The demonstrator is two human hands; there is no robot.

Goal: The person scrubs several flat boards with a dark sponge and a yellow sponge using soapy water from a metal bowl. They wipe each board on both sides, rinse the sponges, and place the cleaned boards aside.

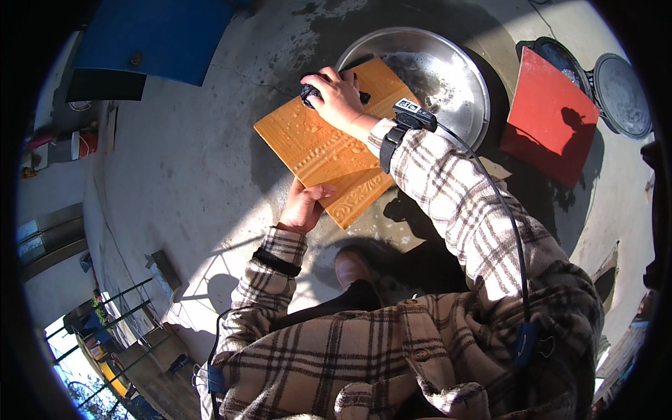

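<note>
An orange-brown panel (283,131) with a wood-like grain and raised mouldings is tilted in front of me, water drops on its face. Under its lower edge my left hand (302,207) grips it, the thumb on top and the other fingers hidden behind. A scroll-patterned section (357,199) shows at the lower right; I cannot tell if it is a separate piece. My right hand (338,102) presses a bunched dark cloth (311,95) against the panel's upper part. Behind the panel stands a round metal basin (484,100) with foamy water, partly covered by the panel.
A red board (551,100) leans at the right beside a black round pan (556,55) and a round dark lid or pan (622,94). A blue panel (157,37) stands at upper left. My shoe (352,268) is below, on wet concrete. A cable (499,194) runs along my right sleeve.
</note>
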